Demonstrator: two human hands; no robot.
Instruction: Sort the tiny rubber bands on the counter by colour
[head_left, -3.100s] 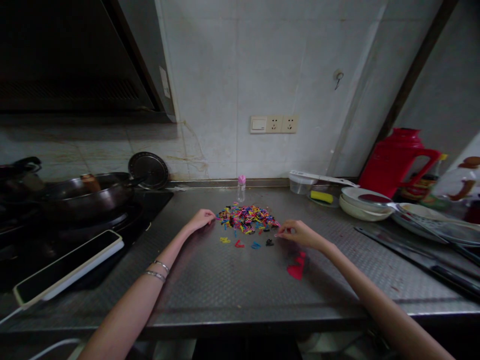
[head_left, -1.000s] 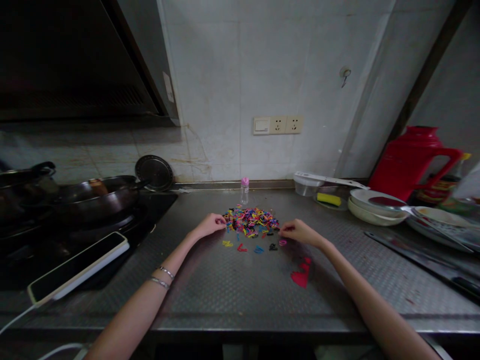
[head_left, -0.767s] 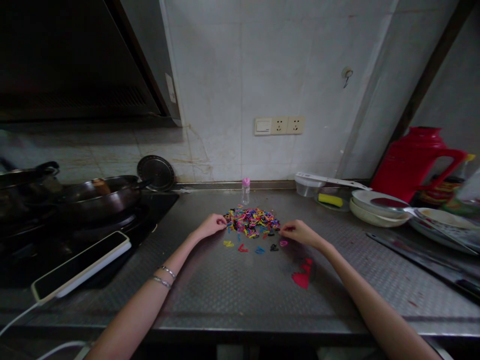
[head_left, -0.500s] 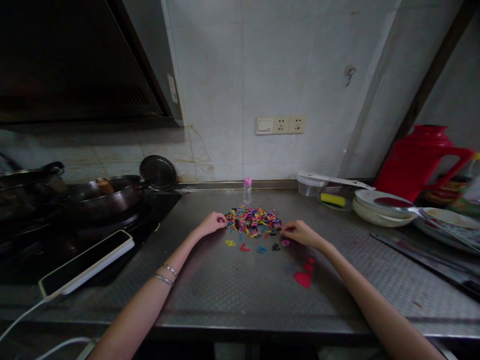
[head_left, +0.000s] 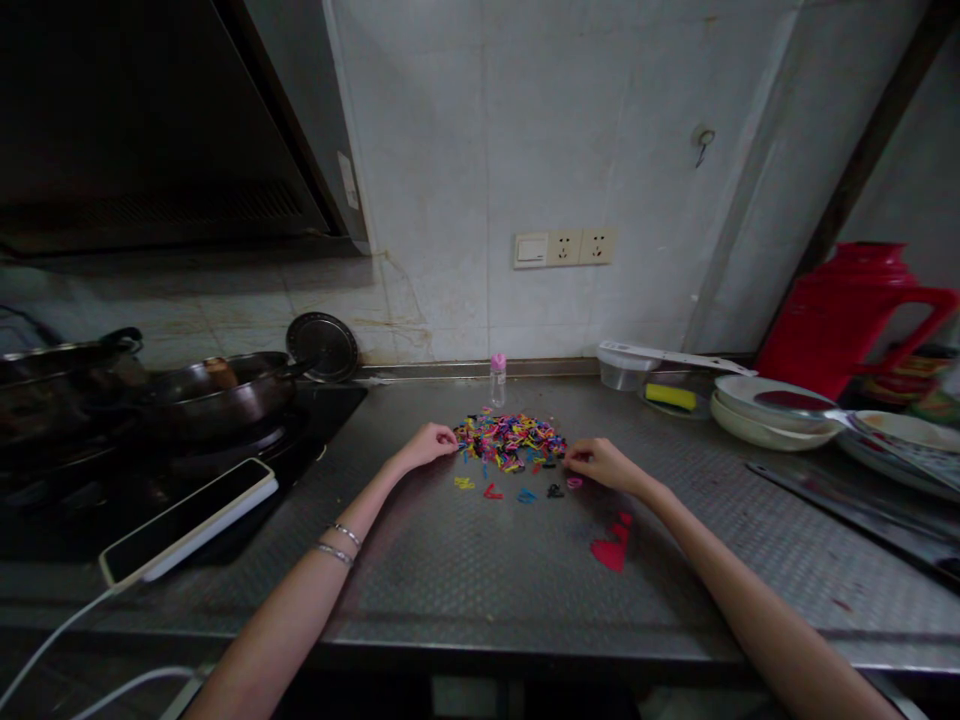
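Note:
A heap of small coloured rubber bands (head_left: 510, 438) lies on the metal counter. My left hand (head_left: 435, 442) rests at the heap's left edge, its thumb and fingers drawn together; whatever is between them is too small to make out. At the right edge, my right hand (head_left: 596, 462) is also pinched, and its fingertips hide what they hold, if anything. In front of the heap is a row of small separate groups: yellow bands (head_left: 464, 483), red bands (head_left: 493, 491), blue bands (head_left: 526, 495), black bands (head_left: 555, 491) and pink bands (head_left: 574, 482), the pink ones just below my right fingertips.
Behind the heap stands a clear bottle with a pink cap (head_left: 498, 380). A torn red piece (head_left: 611, 545) lies near my right forearm. To the left are a phone (head_left: 187, 520) and pans (head_left: 225, 400) on the stove. Bowls (head_left: 776, 420), a knife (head_left: 847, 515) and a red thermos (head_left: 847, 320) are right.
The view has shifted slightly, so most things appear a little further right. Both hands stay at the heap's edges with only slight finger movement.

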